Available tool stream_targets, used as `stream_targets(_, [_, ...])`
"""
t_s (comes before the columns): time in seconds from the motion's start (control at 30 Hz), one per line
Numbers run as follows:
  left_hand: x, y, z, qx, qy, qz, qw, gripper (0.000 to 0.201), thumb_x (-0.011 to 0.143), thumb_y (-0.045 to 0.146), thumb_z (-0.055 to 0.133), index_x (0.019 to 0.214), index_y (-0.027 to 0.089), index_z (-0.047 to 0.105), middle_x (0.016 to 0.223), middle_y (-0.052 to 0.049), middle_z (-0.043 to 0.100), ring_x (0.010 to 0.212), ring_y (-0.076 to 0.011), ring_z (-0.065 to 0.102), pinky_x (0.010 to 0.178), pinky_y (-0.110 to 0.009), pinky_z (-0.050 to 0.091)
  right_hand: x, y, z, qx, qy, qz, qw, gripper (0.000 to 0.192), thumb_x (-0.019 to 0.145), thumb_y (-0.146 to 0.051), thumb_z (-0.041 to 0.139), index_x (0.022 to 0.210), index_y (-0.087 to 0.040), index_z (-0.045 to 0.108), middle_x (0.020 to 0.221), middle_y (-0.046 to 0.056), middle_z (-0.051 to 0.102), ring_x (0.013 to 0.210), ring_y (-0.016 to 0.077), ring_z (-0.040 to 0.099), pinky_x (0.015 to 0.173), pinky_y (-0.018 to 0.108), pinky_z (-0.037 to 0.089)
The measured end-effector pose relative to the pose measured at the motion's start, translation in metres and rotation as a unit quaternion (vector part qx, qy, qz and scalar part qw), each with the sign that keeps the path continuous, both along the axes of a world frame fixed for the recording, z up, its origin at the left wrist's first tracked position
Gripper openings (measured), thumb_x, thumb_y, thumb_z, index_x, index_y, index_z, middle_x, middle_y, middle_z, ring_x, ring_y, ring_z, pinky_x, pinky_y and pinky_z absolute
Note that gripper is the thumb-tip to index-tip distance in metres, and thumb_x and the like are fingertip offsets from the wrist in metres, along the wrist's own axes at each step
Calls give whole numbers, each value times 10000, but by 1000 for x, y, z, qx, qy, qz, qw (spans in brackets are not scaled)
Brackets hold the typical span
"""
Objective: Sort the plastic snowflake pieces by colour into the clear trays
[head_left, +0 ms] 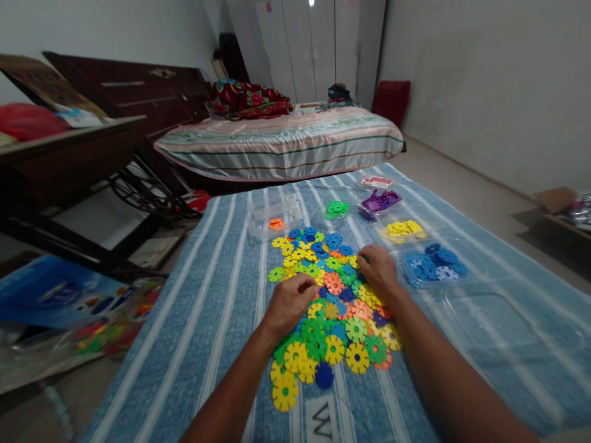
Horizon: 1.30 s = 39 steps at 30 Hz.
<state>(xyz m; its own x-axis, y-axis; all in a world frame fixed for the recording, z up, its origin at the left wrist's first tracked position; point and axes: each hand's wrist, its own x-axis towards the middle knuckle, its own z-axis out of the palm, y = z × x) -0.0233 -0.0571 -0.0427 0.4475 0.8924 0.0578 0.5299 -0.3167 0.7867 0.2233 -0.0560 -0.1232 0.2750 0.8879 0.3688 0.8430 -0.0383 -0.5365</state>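
Observation:
A pile of notched plastic discs in yellow, green, blue and orange is spread over the striped cloth. At the left side of the pile, my left hand is closed, thumb and forefinger pinched together just above the discs. My right hand is curled at the far right edge, close to a yellow disc. Whatever lies between the fingers of either hand is too small or hidden to make out. Sorted blue discs sit in a clear tray beyond my right wrist.
Clear containers hold orange discs, green discs, purple pieces and yellow discs. A transparent lid lies at right. A card marked W is at the near edge. Behind stands a bed.

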Motion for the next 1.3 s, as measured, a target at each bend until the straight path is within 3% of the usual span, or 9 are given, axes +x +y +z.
stream_targets(0.1, [-13, -18, -6, 90, 40, -62, 993, 125, 788, 225, 602, 862, 177, 691, 984, -73, 712, 965, -218, 655, 883, -356, 509, 1, -1, 0, -4, -5, -5, 1000, 207, 818, -235, 502, 774, -193, 700, 863, 53, 656, 839, 189, 550, 742, 286, 374])
stream_targets(0.17, [-19, -25, -11, 129, 71, -93, 985, 242, 765, 224, 661, 999, 170, 690, 1199, -123, 659, 1152, -266, 593, 1005, -423, 462, 2, -2, 0, -6, -7, -6, 1000, 205, 814, -246, 506, 778, -193, 701, 864, 55, 656, 832, 191, 549, 730, 287, 375])
stream_targets(0.27, [-23, -33, -18, 144, 130, -117, 974, 489, 711, 271, 763, 1171, 161, 638, 1368, -179, 544, 1288, -328, 489, 1076, -506, 403, 4, -3, -1, -2, -5, 2, 1000, 211, 813, -253, 499, 769, -194, 697, 861, 56, 655, 837, 191, 551, 736, 286, 382])
stream_targets(0.33, [-23, -36, -22, 144, 156, -121, 970, 552, 691, 283, 791, 1201, 166, 618, 1413, -189, 500, 1330, -352, 440, 1093, -542, 376, 5, -4, -1, 2, -2, 7, 1000, 215, 810, -253, 493, 757, -196, 693, 856, 53, 654, 839, 191, 553, 745, 288, 388])
stream_targets(0.47, [-20, -41, -25, 157, 167, -116, 966, 481, 722, 271, 771, 1167, 162, 624, 1431, -195, 482, 1349, -354, 417, 1108, -556, 354, 6, -4, -2, 4, -2, 6, 1000, 220, 807, -260, 482, 755, -201, 687, 853, 50, 653, 837, 194, 557, 747, 295, 396])
stream_targets(0.9, [-11, -42, -36, 178, 105, -85, 975, 253, 784, 200, 660, 1037, 184, 662, 1284, -146, 610, 1245, -309, 519, 1082, -536, 393, 5, -5, 0, -8, -3, 4, 1000, 237, 819, -278, 480, 781, -193, 697, 882, 59, 661, 860, 198, 557, 764, 300, 396])
stream_targets(1.3, [-7, -47, -32, 156, 138, -86, 974, 372, 777, 213, 677, 1148, 237, 660, 1360, -118, 549, 1302, -315, 445, 1100, -557, 350, 4, -5, 2, -10, -7, -4, 1000, 235, 812, -271, 484, 792, -192, 705, 889, 58, 658, 851, 194, 554, 758, 296, 391])
